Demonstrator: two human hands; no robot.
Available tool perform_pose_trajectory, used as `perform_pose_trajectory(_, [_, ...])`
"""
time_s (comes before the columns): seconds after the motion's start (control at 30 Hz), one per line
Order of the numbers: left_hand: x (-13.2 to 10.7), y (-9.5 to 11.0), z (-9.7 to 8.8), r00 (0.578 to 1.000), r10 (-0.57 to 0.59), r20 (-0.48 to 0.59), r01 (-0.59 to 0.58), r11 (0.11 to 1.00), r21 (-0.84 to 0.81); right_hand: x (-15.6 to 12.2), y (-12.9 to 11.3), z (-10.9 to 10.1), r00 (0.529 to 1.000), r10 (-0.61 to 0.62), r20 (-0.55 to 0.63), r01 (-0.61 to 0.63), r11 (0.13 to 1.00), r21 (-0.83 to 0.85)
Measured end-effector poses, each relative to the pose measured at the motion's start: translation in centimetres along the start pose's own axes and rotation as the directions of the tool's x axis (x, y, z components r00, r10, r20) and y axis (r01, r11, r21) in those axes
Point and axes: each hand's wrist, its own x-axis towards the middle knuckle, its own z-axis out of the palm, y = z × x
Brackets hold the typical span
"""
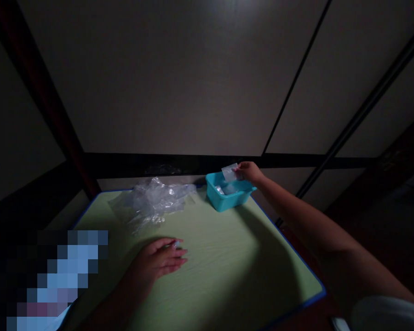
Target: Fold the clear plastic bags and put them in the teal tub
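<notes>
My right hand [249,172] reaches out to the far side of the table, its fingers pinching a small clear plastic bag [229,172]. The bag is held over the rim of a turquoise plastic basket [224,202], with more pale, clear pieces [227,189] lying inside. Nearer to me, my left hand [162,258] is low over the table, thumb and index finger close together and the other fingers extended. A tiny pale thing shows at those fingertips, too small to name.
A loose heap of crumpled clear plastic bags [155,197] lies at the table's back left. The pale green table [207,266] has a blue edge. Dark-trimmed panels [179,92] rise behind it. A pixelated patch [65,276] covers the lower left.
</notes>
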Motion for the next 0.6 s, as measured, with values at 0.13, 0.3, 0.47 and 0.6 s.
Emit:
perform_pose_trajectory(0.13, [0.7,-0.4,-0.2,0.999,-0.036,0.004,0.035,0.999,0.02,2.8,2.0,-0.1,0.982,0.169,0.089,-0.137,0.946,-0.294])
perform_pose_trajectory(0.3, [0.3,-0.4,-0.3,1.0,-0.023,0.022,0.021,0.997,0.068,4.6,3.0,1.1,0.946,0.273,0.174,-0.13,0.811,-0.57])
perform_pose_trajectory(0.47, [0.1,-0.2,-0.3,0.999,-0.033,0.033,0.03,0.995,0.094,4.9,3.3,2.1,0.943,0.256,0.214,-0.008,0.659,-0.752])
perform_pose_trajectory(0.6, [0.1,-0.2,-0.3,0.998,-0.045,0.034,0.042,0.994,0.098,4.3,3.7,2.6,0.948,0.22,0.229,0.074,0.548,-0.833])
